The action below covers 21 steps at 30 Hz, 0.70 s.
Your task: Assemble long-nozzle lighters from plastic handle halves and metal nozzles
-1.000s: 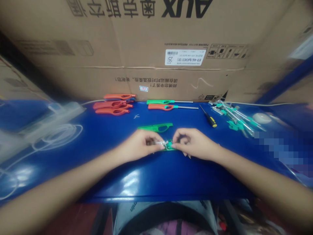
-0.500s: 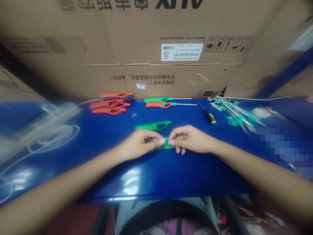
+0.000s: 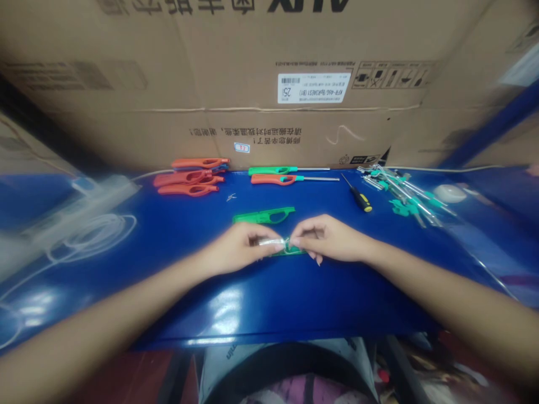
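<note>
My left hand (image 3: 248,247) is closed in a pinch on a small clear, silvery tube-like part (image 3: 270,242). From the other side my right hand (image 3: 324,238) pinches at the same spot; what its fingertips grip is too small to make out. Under both sets of fingertips lies a green lighter casing half (image 3: 290,252), largely covered by the hands. Just beyond my left hand, a second green casing half (image 3: 264,216) with a trigger loop rests on the blue table (image 3: 269,303).
Orange lighter casings (image 3: 189,179) lie piled at the back left. Two assembled lighters (image 3: 273,179), a black-and-yellow screwdriver (image 3: 361,199) and metal rods with teal ends (image 3: 404,193) sit farther right. A cardboard box (image 3: 202,84) walls the back; a power strip (image 3: 84,207) with coiled cable stands left.
More of the silvery tube-like part shows between my left fingers. My right fingers have shifted slightly over the green casing half. Other things stay put.
</note>
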{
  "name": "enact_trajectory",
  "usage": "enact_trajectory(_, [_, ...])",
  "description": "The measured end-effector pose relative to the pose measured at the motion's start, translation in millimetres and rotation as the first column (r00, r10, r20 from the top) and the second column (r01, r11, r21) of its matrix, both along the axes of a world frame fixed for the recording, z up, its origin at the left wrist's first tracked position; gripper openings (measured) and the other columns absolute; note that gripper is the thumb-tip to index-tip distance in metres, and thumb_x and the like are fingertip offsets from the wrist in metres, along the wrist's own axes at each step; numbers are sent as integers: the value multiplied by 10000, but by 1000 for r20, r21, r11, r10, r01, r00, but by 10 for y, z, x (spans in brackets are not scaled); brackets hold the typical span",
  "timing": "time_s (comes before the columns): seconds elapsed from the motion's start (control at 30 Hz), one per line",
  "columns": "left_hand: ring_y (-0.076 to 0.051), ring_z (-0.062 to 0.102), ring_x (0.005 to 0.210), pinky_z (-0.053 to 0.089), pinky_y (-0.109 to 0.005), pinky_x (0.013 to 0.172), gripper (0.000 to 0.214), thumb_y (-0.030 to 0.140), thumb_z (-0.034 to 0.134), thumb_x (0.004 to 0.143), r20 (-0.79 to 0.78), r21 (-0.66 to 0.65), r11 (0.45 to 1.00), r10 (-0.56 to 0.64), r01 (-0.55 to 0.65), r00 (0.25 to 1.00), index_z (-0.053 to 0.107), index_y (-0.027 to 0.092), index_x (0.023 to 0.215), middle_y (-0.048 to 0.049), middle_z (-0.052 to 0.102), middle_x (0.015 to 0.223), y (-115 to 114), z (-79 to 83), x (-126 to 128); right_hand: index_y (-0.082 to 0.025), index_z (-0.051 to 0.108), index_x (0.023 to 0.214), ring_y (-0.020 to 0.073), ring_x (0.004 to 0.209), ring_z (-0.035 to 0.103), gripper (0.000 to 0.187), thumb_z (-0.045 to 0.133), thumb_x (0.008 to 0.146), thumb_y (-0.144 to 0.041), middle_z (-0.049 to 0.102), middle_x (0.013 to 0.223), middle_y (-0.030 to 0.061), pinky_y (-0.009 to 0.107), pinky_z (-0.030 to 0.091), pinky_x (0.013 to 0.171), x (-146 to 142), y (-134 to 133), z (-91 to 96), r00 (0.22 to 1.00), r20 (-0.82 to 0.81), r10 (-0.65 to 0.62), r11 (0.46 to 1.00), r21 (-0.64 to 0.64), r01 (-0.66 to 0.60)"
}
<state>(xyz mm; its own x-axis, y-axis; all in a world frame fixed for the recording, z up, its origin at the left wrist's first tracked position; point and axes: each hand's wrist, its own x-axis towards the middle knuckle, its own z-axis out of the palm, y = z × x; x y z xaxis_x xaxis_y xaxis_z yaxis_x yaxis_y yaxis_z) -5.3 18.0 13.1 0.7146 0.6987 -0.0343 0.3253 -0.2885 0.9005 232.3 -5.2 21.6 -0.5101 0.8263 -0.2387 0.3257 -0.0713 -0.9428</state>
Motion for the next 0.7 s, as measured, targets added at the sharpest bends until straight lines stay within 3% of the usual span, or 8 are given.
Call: enact_trajectory(0.7, [-167,686,854,523,-255,772,256,374,668,911,-38,53,999,-6,8,999,776,180,1039,-55,775,1006,-7,12,0,-146,701,856,77,490,549,320,741,809,-460,583,583,-43,197,523,451,-5,-1,33,999,26,22,1000,0,-22])
